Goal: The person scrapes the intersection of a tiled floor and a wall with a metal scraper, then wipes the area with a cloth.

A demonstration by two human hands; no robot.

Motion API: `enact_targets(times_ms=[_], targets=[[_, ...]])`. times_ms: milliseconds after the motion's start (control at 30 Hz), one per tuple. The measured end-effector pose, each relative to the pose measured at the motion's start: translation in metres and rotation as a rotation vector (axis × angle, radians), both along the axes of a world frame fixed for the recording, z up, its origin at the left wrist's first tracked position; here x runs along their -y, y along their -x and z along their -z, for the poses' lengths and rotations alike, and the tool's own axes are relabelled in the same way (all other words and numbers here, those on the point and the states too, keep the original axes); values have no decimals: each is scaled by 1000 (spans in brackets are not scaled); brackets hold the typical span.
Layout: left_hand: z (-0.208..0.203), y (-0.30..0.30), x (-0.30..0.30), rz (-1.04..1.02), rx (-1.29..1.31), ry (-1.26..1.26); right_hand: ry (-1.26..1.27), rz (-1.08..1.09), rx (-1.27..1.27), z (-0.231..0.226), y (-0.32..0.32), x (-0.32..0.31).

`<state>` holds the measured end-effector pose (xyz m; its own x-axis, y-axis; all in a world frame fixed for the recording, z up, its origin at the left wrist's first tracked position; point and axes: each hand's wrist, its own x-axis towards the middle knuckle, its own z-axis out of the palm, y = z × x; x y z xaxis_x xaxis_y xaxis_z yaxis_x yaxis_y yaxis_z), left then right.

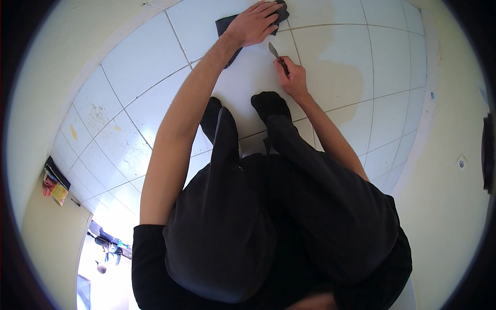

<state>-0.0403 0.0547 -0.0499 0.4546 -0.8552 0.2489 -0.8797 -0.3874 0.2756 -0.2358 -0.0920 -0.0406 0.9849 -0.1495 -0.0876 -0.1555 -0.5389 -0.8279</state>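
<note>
My left hand (pixel 253 25) lies on a dark cloth (pixel 224 25) at the top of the view, its fingers stretched out and a little apart. Part of the cloth bunches up beyond the fingertips, and another part hangs out below the wrist. Just to the right and nearer me, my right hand (pixel 292 77) is closed around the dark handle of a small knife (pixel 273 49). The knife's short, greyish blade points away from me, up and slightly left, near the cloth but apart from it. Both hands are low over the white tiled floor (pixel 235 80).
My feet in black socks (pixel 271 104) rest on the tiles between my arms. A damp-looking patch (pixel 336 82) spreads right of the right hand. Dark specks (pixel 121 157) and a yellowish mark (pixel 73 132) dot the left tiles. Pale walls (pixel 444 129) flank the floor; colourful items (pixel 57 188) sit at left.
</note>
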Motion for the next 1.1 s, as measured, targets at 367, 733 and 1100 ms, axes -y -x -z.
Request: enact_targets(times_ms=[367,733,1100], targets=[[-4,7,-3,19,-23,5,4,-5,-23,-1,0,-2],[-1,21,-2,5,3,8,-366,107,-59,5,5,4],[3,31,-3,50,-115,28,-147,257,86,-12,-32,13]])
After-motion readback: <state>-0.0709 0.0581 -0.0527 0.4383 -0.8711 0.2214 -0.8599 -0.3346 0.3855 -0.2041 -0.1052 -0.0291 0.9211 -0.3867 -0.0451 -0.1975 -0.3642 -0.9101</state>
